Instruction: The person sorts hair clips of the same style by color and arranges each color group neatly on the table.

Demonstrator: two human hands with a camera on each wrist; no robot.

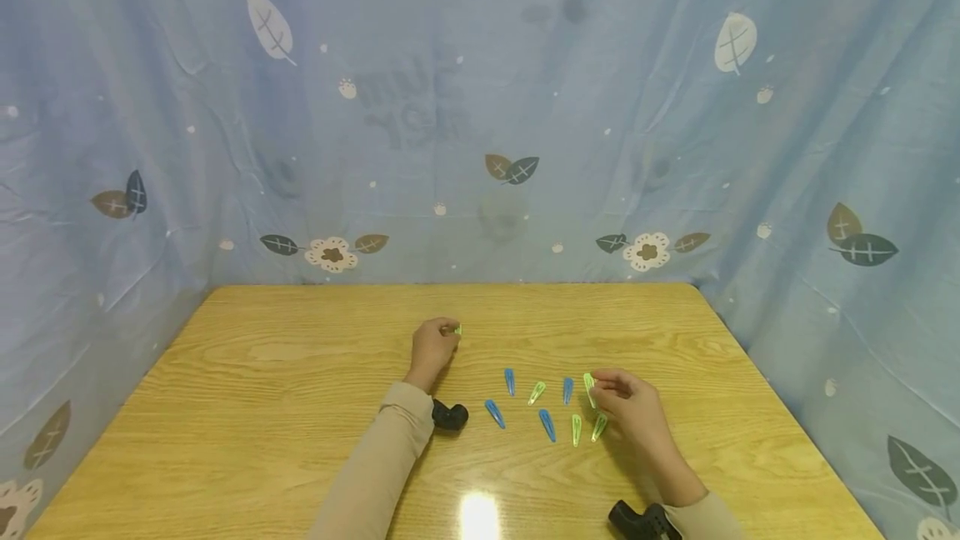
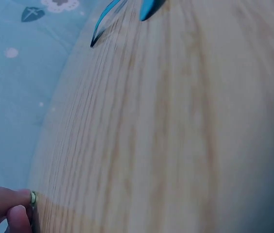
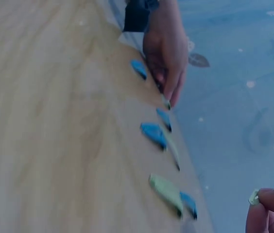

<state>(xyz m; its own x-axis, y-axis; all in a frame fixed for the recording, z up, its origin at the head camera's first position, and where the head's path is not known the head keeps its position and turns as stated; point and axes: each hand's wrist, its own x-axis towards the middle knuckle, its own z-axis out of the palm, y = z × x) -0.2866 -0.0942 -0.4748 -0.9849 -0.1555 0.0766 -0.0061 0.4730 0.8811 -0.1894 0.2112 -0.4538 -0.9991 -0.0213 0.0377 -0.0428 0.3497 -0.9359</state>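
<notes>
My left hand point(image 1: 433, 350) pinches a green snap hair clip point(image 1: 459, 329) beyond the left end of the scattered clips. Only the clip's end shows past the fingertips in the left wrist view. At the right end of the group, my right hand point(image 1: 633, 408) pinches another green hair clip point(image 1: 588, 387) between thumb and fingers; its tip point(image 3: 254, 196) also shows in the right wrist view. Between the hands lie several blue hair clips point(image 1: 547, 425) and three green ones, including one point(image 1: 599, 427) close below the right hand.
The wooden table point(image 1: 285, 407) has its far edge against a blue curtain point(image 1: 420, 107) printed with leaves and flowers. Black wrist devices point(image 1: 450, 417) are on both wrists. A bright light reflection point(image 1: 478, 515) lies on the near tabletop.
</notes>
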